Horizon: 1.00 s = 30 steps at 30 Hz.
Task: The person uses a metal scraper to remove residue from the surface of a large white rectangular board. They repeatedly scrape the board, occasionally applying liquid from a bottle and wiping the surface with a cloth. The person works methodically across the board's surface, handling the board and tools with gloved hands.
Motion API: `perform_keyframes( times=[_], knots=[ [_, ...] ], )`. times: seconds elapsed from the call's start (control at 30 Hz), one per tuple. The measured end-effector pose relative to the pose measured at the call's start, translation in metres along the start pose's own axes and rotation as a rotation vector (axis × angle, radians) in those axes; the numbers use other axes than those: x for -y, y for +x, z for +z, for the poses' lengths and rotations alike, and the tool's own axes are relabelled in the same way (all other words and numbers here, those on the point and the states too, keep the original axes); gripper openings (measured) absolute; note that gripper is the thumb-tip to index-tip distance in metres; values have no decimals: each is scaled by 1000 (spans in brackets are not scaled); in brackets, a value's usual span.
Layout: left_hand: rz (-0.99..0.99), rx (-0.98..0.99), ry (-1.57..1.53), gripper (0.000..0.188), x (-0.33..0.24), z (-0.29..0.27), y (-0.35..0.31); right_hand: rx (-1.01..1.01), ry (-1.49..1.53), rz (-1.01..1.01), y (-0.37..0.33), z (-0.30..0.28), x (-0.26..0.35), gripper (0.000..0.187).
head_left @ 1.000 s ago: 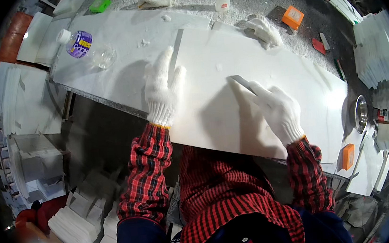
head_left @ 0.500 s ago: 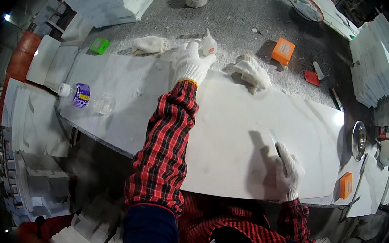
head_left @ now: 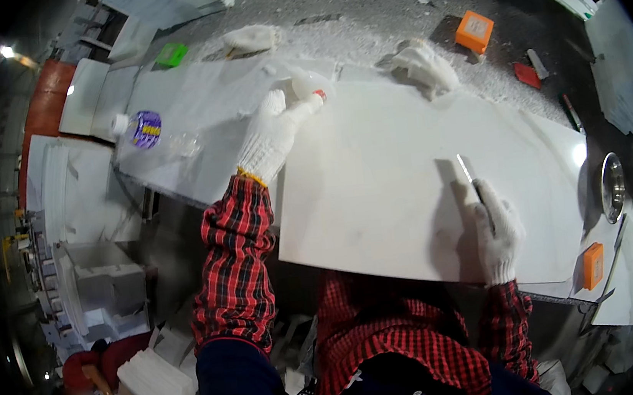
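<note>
My left hand [head_left: 272, 131], in a white knit glove, is closed on a small white squeeze bottle [head_left: 308, 84] with a red mark. The bottle is tilted over the far left edge of a large white marble-look slab [head_left: 392, 182]. At the right, my gloved right hand [head_left: 500, 230] grips a thin knife [head_left: 465, 168] with a dark handle, its pale blade pointing away from me. That hand is over the slab's near right part, and its shadow falls on the stone. A second pale slab [head_left: 198, 94] adjoins on the left.
A clear bottle with a purple label [head_left: 146, 129] lies at the left. Beyond the slabs are crumpled white gloves [head_left: 426, 69], a green box [head_left: 172, 54] and an orange box [head_left: 474, 31]. A metal bowl [head_left: 612, 187] and another orange box [head_left: 593, 265] are at the right.
My left hand has picked up the squeeze bottle and drawn it back toward me. My right hand still holds the knife. The whole view has shifted.
</note>
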State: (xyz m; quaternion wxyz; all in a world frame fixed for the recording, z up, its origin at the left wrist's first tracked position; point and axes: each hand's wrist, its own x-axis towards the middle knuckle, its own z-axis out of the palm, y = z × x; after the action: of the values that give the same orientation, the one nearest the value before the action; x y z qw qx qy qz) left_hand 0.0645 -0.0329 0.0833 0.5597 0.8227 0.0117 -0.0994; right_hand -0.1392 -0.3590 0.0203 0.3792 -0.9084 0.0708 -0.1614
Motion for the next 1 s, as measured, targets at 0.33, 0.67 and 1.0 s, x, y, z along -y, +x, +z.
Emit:
perform_keyframes(
  times=[0.33,0.67,1.0],
  knots=[
    [-193,258,112,54,18,-23,-91,30,19,38,-2,3,-2,34],
    [-357,440,211,39,19,-16,-75,65,38,108,-4,0,-2,33],
    [-418,483,192,37,17,-14,-64,51,32,87,-2,-1,-1,34]
  ],
)
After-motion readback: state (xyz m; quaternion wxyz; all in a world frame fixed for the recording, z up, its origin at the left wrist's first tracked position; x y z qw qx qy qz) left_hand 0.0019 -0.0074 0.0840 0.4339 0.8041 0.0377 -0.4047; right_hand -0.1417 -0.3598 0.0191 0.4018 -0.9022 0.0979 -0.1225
